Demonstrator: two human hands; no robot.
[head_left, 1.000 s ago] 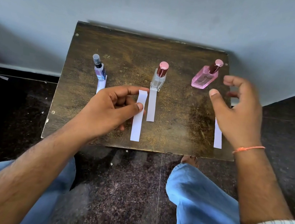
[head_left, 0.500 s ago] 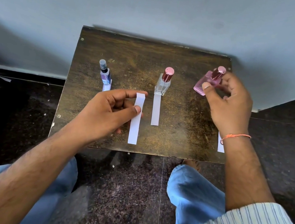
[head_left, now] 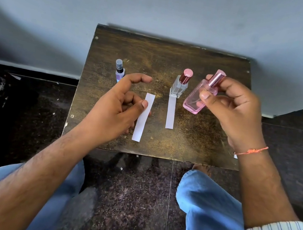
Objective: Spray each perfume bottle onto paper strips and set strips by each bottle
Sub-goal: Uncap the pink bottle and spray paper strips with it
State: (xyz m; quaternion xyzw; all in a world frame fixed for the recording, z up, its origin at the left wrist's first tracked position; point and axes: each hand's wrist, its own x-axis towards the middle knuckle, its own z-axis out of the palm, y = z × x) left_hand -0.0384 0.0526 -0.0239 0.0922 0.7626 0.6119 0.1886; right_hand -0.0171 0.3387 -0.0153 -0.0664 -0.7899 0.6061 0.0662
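My right hand (head_left: 231, 108) grips the pink perfume bottle (head_left: 195, 99) and holds it tilted above the table, its rose-gold cap (head_left: 217, 78) toward the wall. My left hand (head_left: 118, 108) pinches a white paper strip (head_left: 143, 117) between thumb and fingers, left of the pink bottle. A clear bottle with a dark red cap (head_left: 180, 83) stands upright at mid table, with a white strip (head_left: 170, 113) lying in front of it. A small purple bottle with a grey cap (head_left: 119, 70) stands at the left, partly behind my left hand.
The small dark wooden table (head_left: 174, 55) stands against a grey wall. A sliver of another white strip (head_left: 235, 156) shows by my right wrist at the table's right front corner. My knees in blue jeans are below the front edge, over dark speckled floor.
My right hand reached the pink bottle, gripped it and lifted it off the table toward the centre. My left hand kept the strip pinched, its index finger now raised.
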